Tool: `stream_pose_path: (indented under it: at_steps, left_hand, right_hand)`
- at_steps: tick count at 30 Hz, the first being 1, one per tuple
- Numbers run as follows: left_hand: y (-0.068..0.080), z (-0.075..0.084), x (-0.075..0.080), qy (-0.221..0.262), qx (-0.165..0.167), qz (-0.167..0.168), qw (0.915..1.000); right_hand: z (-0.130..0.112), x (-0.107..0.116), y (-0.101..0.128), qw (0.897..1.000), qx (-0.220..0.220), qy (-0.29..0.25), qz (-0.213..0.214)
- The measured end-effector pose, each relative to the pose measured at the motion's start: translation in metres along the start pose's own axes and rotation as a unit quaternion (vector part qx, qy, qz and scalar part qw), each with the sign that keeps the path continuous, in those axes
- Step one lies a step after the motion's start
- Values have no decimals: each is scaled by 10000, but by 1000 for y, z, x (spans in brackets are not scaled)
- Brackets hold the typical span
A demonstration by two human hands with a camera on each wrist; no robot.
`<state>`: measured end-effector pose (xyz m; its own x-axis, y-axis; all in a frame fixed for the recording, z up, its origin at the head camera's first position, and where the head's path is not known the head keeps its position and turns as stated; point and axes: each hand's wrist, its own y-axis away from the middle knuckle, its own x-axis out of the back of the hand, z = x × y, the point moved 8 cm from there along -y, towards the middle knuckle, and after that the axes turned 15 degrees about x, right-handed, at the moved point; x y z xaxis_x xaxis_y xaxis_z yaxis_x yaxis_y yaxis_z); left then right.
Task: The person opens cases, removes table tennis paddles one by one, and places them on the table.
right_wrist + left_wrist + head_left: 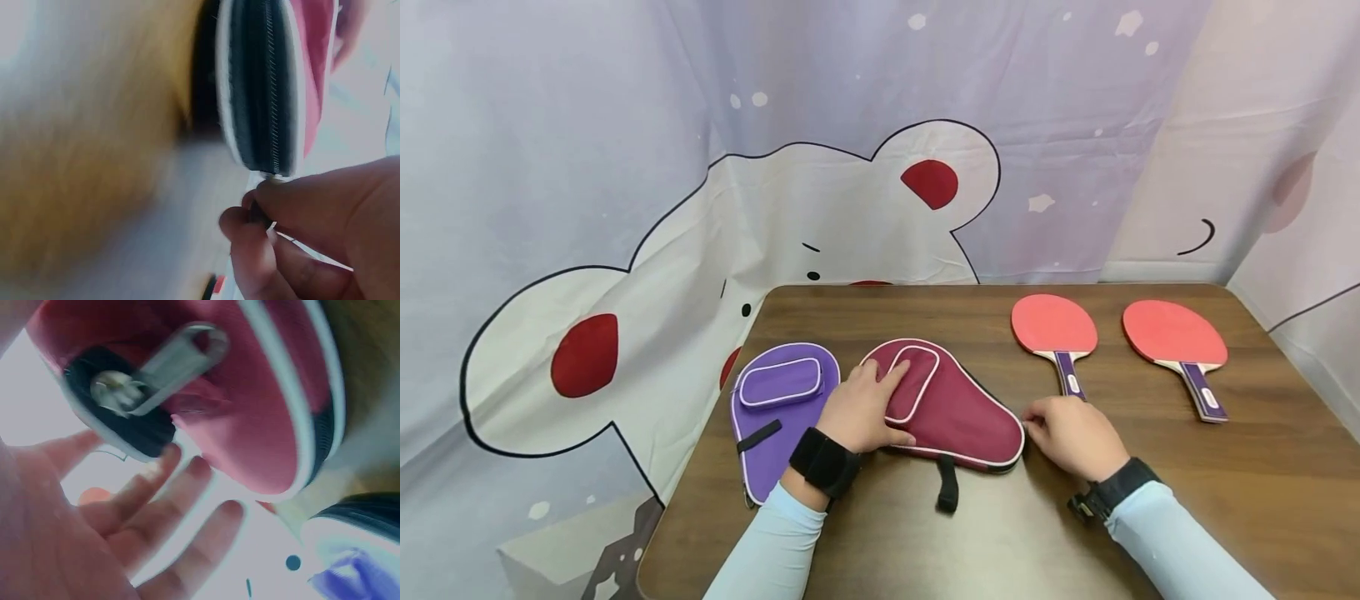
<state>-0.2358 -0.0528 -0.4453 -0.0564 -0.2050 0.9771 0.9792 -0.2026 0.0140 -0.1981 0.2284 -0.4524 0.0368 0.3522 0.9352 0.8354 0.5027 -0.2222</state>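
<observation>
A maroon paddle case (955, 407) lies on the brown table (1150, 467), with a purple paddle case (775, 417) to its left. My left hand (865, 408) rests flat on the maroon case's pocket end, fingers straight. My right hand (1071, 433) is at the case's narrow right end. In the right wrist view its fingers (262, 219) pinch the zipper pull at the end of the black zipper (265, 94). The left wrist view shows the maroon case (250, 406) close above my open palm (125, 519).
Two red paddles with purple handles lie at the back right, one (1055, 329) near my right hand and one (1176, 337) farther right. A black strap (947, 485) trails from the maroon case. A bear-print curtain (820, 200) hangs behind the table.
</observation>
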Motion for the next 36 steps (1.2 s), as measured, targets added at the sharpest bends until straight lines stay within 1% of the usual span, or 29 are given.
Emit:
stream_pose_path:
  at_steps: [1,3,5,7,11,16,20,26,31,36]
  left_hand:
    - [0,1,-2,103,-141,-69,9998]
    - [0,3,-7,335,-321,-193,9987]
    - [-1,2,-13,466,-350,-238,9980]
    - [-4,1,-15,511,-277,-200,9981]
    - [-8,2,-14,316,-207,24,9993]
    - [-10,7,-10,67,-306,144,9994]
    - [-11,11,-7,-54,-385,230,9990]
    - [-11,14,-4,-83,-447,253,9986]
    - [-14,13,-3,-106,-332,215,9992]
    - [-12,13,-2,-163,-256,324,9990]
  right_hand:
    - [4,1,-1,10000,-37,39,34]
    - [9,3,-2,9999,-80,107,97]
    - [11,4,-3,9998,-89,143,120]
    - [11,4,-2,9999,-68,119,105]
    - [8,3,2,9999,-117,-11,28]
    - [3,1,9,9997,-219,-65,-118]
    - [-1,1,14,9997,-202,-30,-121]
    - [-11,-2,21,9998,-135,-101,-111]
    - [-19,-7,25,9996,-76,-247,-139]
    - [-29,-10,28,9996,8,-282,-59]
